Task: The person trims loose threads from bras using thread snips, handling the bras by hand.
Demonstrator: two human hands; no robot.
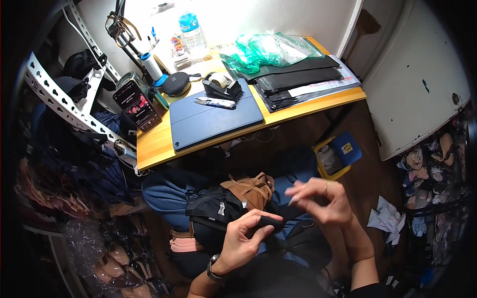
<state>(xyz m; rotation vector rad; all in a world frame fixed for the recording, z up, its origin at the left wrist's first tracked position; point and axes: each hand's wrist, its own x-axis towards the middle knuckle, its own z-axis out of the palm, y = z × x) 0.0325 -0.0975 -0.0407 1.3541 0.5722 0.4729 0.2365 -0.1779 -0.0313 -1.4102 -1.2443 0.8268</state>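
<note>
My left hand (pixel 247 238), with a watch on its wrist, pinches a piece of black fabric (pixel 270 223) above my lap. To the right of it and a little higher is my right hand (pixel 323 201), which wears a ring. Its thumb and fingers are brought together around something small and pale at the fingertips, too small to make out. Black garments with light tags (pixel 211 208) lie across my jeans, beside a brown garment (pixel 253 191). Folded pink fabric (pixel 184 243) shows below them at the left.
Ahead is a wooden desk (pixel 298 108) bearing a blue case (pixel 218 121), snips (pixel 215 102), a tape dispenser (pixel 223 87), a phone (pixel 137 107) and black bags (pixel 298 77). A yellow-blue bin (pixel 348 149) stands at right. Wrapped garments (pixel 117 258) flank both sides.
</note>
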